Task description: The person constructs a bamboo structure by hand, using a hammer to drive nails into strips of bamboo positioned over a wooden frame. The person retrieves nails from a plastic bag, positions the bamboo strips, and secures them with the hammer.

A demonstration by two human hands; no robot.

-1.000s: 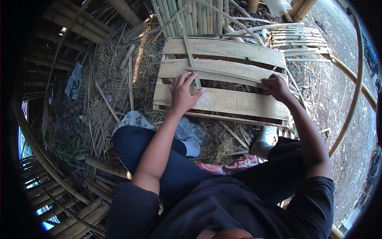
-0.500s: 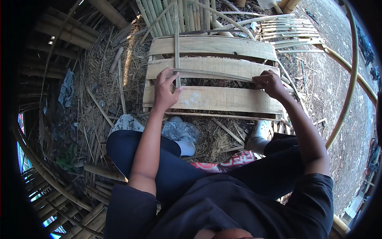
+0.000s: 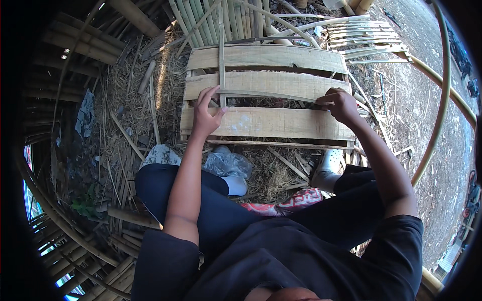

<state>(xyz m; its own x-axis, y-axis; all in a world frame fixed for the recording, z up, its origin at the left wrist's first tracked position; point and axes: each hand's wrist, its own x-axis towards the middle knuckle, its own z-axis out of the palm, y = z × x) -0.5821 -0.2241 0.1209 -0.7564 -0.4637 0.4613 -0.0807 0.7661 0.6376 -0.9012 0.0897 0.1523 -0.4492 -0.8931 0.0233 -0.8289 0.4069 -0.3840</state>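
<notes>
Two thin bamboo strips cross at a right angle over a low slatted wooden table. The lengthwise bamboo strip [image 3: 222, 60] runs from the far side toward me. The crosswise bamboo strip [image 3: 271, 94] lies over the gap between the middle slat [image 3: 266, 83] and the near slat [image 3: 286, 124]. My left hand [image 3: 206, 113] is at the crossing, fingers at the crosswise strip's left end and thumb against the near end of the lengthwise one. My right hand [image 3: 340, 104] pinches the crosswise strip's right end, its fingertips partly hidden by the hand.
Split bamboo slats [image 3: 369, 37] lie beyond the table at the right, and more bamboo [image 3: 198, 22] stands behind it. A long curved bamboo pole [image 3: 444, 100] arches at the right. A clear plastic bag [image 3: 228, 164] lies by my left foot. Straw and scraps cover the ground.
The crosswise strip's left end and my left fingers have shifted slightly nearer to me. My right hand keeps its pinch on the other end, almost in place.
</notes>
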